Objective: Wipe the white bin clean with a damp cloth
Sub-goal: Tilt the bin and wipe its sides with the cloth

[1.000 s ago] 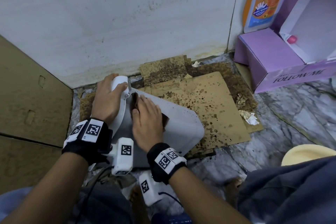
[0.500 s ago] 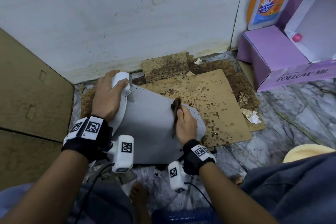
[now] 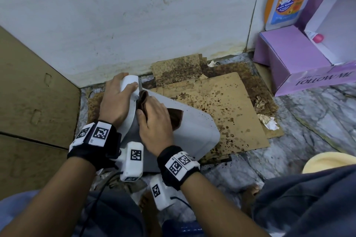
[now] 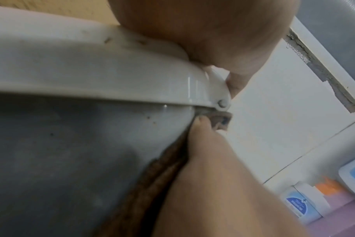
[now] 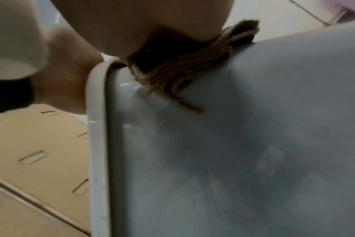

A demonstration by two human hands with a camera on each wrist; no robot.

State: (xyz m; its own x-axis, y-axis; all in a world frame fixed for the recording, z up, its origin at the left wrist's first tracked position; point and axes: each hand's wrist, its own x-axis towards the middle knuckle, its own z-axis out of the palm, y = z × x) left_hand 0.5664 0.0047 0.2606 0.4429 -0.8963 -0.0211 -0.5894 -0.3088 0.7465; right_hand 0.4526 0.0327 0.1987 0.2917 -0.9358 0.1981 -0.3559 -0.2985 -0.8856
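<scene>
Bin [image 3: 194, 131] on its side, base pointing right, lid end left

Black wristbands [image 3: 92, 146] bearing square-coded white tags, white camera modules [image 3: 133, 161], grey clothing.

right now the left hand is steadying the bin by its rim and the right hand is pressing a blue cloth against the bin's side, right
Not quite: the cloth is brown, not blue, as the head view and the right wrist view show. The rest holds: the left hand grips the white bin at its rim, and the right hand presses the cloth against the bin's side, close to the rim.
</scene>
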